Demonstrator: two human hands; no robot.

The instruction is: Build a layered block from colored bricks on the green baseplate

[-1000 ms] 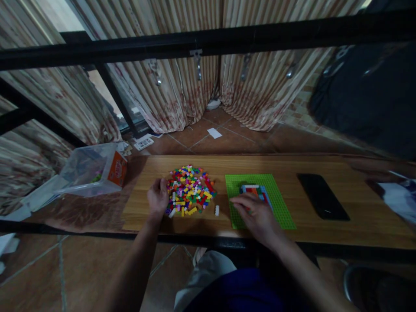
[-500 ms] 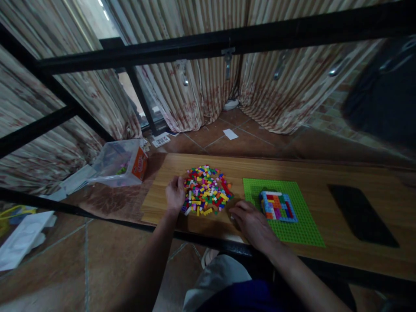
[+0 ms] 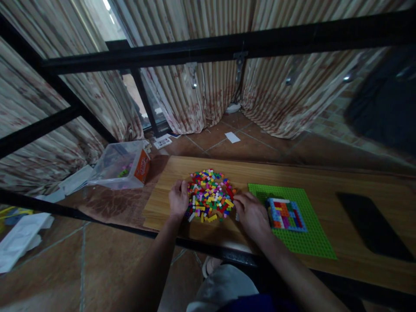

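Observation:
Many small coloured toy bricks point(image 3: 211, 197) lie in a loose pile on a wooden board. My left hand point(image 3: 178, 199) is at the pile's left edge, its fingers curled together; anything in them is hidden. At the right edge is my right hand point(image 3: 251, 214), with thumb and fingers drawn together near the bricks. A small pale piece shows beneath its fingers, but I cannot tell whether it is held. Right of this hand, a green baseplate point(image 3: 313, 225) carries a low block of bricks point(image 3: 287, 214) with a light blue border and a multicoloured middle.
A clear plastic box point(image 3: 118, 167) with an orange label stands left of the wooden board point(image 3: 325, 177). A dark flat rectangular object point(image 3: 373, 225) lies at the right. Black metal bars point(image 3: 208, 54) cross beyond the board, with curtains behind. White packaging point(image 3: 24, 238) lies at lower left.
My right hand has moved slightly away from me, up to the pile's right edge. My left hand stays by the left edge. The whole view has shifted a little.

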